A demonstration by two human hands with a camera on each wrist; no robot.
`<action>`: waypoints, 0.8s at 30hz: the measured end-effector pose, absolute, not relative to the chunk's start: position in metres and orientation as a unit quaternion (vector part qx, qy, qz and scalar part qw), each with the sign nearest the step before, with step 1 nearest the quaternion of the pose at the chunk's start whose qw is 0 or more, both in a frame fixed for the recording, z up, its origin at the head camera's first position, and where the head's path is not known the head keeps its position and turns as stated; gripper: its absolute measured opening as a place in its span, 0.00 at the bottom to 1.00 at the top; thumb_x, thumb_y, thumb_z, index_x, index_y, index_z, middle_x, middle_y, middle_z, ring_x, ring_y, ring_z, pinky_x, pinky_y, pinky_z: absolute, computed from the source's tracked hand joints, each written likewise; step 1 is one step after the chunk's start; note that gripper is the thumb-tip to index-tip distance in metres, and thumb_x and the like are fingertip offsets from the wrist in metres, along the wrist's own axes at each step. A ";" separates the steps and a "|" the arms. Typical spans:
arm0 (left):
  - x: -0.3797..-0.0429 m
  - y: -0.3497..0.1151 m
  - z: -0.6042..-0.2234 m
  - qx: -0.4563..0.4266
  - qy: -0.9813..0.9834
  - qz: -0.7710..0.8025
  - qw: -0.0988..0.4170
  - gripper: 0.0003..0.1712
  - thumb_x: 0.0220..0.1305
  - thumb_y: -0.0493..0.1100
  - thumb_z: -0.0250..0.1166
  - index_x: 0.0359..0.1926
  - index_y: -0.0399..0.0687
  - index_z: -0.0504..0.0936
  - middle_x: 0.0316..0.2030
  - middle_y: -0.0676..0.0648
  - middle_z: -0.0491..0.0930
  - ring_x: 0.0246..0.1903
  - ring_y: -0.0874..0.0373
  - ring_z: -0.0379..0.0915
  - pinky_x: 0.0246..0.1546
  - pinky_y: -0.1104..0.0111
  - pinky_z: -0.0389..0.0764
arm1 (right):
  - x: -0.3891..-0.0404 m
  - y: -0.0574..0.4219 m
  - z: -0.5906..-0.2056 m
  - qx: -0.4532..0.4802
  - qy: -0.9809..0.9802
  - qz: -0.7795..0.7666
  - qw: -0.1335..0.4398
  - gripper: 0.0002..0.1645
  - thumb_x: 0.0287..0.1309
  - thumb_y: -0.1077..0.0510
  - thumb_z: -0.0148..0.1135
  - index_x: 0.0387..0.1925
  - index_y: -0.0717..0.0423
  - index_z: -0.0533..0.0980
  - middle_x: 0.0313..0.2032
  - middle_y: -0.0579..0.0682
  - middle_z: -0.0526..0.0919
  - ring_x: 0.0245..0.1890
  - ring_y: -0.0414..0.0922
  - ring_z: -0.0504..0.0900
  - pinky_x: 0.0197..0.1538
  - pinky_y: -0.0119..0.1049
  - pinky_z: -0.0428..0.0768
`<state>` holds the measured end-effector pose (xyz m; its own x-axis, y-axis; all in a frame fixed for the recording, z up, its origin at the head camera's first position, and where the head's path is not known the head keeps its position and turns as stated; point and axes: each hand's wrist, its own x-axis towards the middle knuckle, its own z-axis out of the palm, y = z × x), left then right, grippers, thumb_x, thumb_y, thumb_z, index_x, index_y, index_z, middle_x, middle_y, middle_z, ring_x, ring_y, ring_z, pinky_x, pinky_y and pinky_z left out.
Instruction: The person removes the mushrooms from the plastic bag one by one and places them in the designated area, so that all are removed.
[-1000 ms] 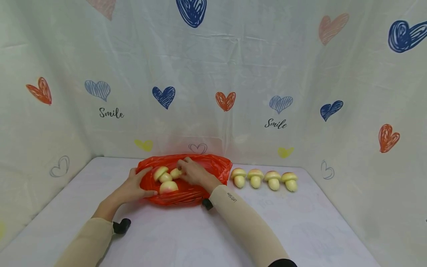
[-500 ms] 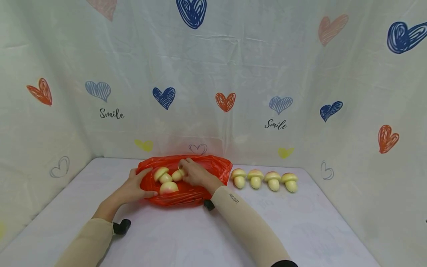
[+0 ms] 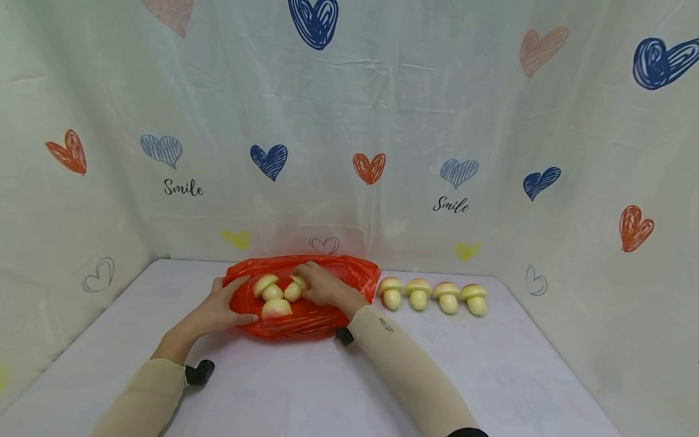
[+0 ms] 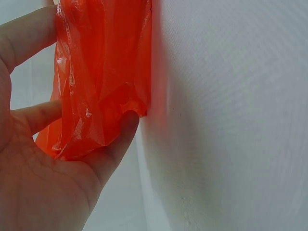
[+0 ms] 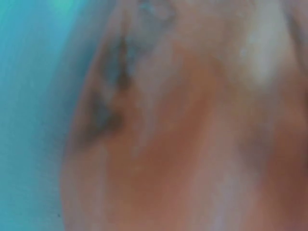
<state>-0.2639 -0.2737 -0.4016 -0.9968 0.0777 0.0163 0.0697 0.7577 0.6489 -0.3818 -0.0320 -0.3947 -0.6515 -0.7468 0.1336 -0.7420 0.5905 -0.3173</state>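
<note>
1. You have one red plastic bag open near the far edge of the tabletop, slightly left of that edge's middle.
2. Your left hand holds the bag's left end, fingers spread, with the thumb at the side facing you.
3. Your right hand reaches into the bag, its fingers pinching the cap of one pale mushroom; your right wrist view is too blurred to add more.
4. Count three pieces showing in the bag: the pinched one, a second mushroom just to its left, and a rounded piece nearer you, whose underside you cannot see.
5. Four more mushrooms stand in one row, caps towards the far edge, running from just beside the bag to near the far right corner.
6. Beyond the far edge hangs a sheet with hearts and two "Smile" prints.
</note>
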 end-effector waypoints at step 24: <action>-0.264 -0.274 -0.403 0.048 0.939 0.339 -0.002 0.57 0.49 0.57 0.73 0.72 0.42 0.53 0.61 0.28 0.45 0.60 0.26 0.51 0.52 0.35 0.67 | -0.381 -0.028 -0.399 -0.386 0.900 -0.197 0.038 0.32 0.54 0.43 0.68 0.59 0.38 0.69 0.50 0.42 0.68 0.43 0.39 0.72 0.50 0.35 0.75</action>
<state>-0.2643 -0.2740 -0.4026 -0.9955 0.0882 0.0358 0.0907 0.7652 0.6373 -0.3808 -0.0278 -0.3990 -0.6998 -0.7094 0.0842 -0.6795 0.6246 -0.3848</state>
